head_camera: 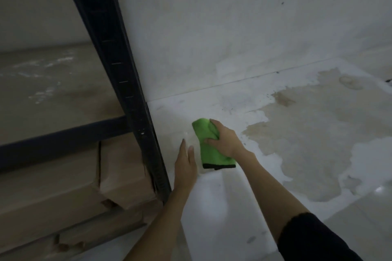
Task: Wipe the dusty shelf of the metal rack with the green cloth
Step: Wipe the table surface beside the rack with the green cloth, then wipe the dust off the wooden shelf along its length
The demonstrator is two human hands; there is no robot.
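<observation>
My right hand (223, 139) grips the folded green cloth (209, 150), which has a dark hem at its lower edge, in the air to the right of the metal rack. My left hand (185, 165) is beside the cloth with straight fingers and holds nothing. The rack's dark upright post (118, 65) runs diagonally through the left half of the view. Its dusty shelf (48, 91) lies left of the post, pale brown with white streaks, behind a dark crossbeam (63, 137).
Cardboard boxes (63, 188) are stacked under the shelf at lower left. A white wall (212, 27) stands behind. The white floor (307, 125) to the right has large brown stained patches.
</observation>
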